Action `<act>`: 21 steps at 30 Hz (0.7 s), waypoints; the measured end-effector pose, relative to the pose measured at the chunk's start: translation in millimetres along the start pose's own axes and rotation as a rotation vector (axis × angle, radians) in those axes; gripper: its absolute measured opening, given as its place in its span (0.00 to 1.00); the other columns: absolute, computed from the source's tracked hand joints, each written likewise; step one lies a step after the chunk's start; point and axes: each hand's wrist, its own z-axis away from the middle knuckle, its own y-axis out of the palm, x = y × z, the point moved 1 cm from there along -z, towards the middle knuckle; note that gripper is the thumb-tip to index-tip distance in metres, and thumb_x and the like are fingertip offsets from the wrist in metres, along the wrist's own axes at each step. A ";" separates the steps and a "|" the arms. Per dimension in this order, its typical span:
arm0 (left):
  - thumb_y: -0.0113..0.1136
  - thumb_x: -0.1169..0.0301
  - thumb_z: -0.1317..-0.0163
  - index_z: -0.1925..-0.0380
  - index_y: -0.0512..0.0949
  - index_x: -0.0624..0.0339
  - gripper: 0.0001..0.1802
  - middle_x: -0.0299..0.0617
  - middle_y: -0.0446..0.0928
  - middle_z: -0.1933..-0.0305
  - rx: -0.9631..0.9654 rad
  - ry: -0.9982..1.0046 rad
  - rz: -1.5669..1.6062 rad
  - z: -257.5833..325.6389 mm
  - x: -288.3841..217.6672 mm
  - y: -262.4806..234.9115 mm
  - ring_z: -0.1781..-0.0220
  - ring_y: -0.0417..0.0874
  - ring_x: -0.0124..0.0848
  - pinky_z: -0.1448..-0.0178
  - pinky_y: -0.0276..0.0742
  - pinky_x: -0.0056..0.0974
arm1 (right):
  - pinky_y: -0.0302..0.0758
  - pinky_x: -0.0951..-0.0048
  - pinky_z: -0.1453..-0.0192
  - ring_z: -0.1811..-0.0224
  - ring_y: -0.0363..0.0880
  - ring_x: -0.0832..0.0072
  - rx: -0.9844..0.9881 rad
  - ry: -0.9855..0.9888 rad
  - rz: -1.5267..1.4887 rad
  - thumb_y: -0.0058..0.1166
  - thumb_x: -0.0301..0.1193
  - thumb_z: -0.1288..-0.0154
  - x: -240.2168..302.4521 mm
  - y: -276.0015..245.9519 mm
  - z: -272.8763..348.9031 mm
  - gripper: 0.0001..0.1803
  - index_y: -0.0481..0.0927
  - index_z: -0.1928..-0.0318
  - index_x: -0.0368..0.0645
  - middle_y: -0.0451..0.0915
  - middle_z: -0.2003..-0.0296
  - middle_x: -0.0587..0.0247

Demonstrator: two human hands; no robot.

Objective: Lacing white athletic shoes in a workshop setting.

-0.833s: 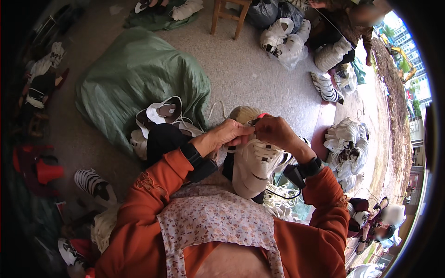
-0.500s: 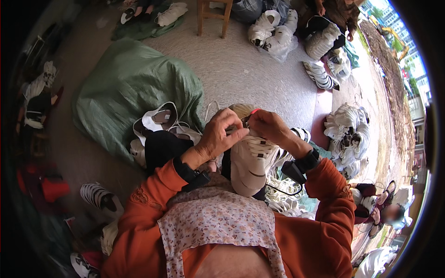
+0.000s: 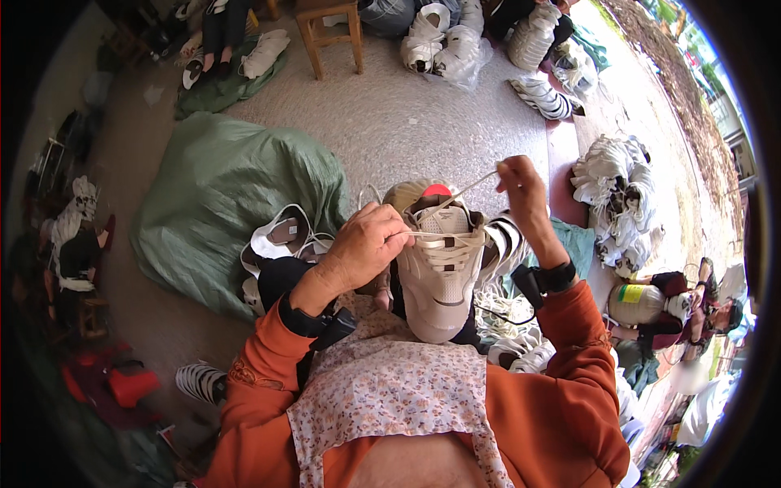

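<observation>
Above the floral apron (image 3: 390, 386), the left hand (image 3: 368, 242) pinches a cream lace (image 3: 447, 235) beside a beige shoe (image 3: 439, 294), toe toward the wearer; the raised right hand (image 3: 525, 195) grips another strand (image 3: 460, 197), drawn taut. Print on the tongue (image 3: 445, 218) is too small to read, as is the yellow-green label (image 3: 629, 293) on a bundle rightward. The sole is hidden; shapes along the dark left rim blur.

Daylight pours in from around two o'clock, bleaching the pale ground (image 3: 634, 102) almost white. The floor (image 3: 382, 122) gleams softly towards twelve, while nine o'clock lies in deep shadow. Fisheye distortion curves straight edges near the rim, which fades to black.
</observation>
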 end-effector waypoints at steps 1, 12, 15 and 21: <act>0.56 0.71 0.37 0.69 0.82 0.62 0.08 0.39 0.75 0.65 0.044 0.018 0.039 -2.7 -0.4 -3.0 0.59 0.75 0.36 0.51 0.71 0.38 | 0.70 0.75 0.64 0.71 0.74 0.78 -0.036 0.029 -0.052 0.53 0.31 0.30 -6.1 -10.3 -1.5 0.08 0.74 0.61 0.38 0.75 0.70 0.65; 0.54 0.72 0.32 0.57 0.80 0.68 0.11 0.35 0.71 0.59 0.085 -0.166 0.362 -25.7 4.6 16.9 0.60 0.72 0.24 0.55 0.69 0.27 | 0.69 0.78 0.70 0.78 0.69 0.81 -0.269 0.510 -0.584 0.54 0.40 0.30 -80.0 -0.3 28.8 0.14 0.73 0.68 0.43 0.71 0.77 0.72; 0.55 0.72 0.32 0.55 0.80 0.68 0.11 0.32 0.74 0.62 0.070 -0.352 0.496 -24.5 6.1 21.8 0.63 0.72 0.20 0.57 0.70 0.27 | 0.71 0.76 0.70 0.78 0.69 0.81 -0.257 0.591 -0.674 0.53 0.39 0.30 -93.1 5.4 31.0 0.13 0.72 0.69 0.44 0.70 0.78 0.72; 0.58 0.72 0.35 0.57 0.81 0.64 0.09 0.30 0.78 0.61 0.141 -0.448 0.684 -22.1 9.0 21.1 0.61 0.75 0.19 0.56 0.72 0.26 | 0.74 0.73 0.68 0.76 0.71 0.79 -0.374 0.626 -0.784 0.52 0.38 0.30 -110.5 -3.1 15.3 0.11 0.71 0.65 0.45 0.68 0.74 0.71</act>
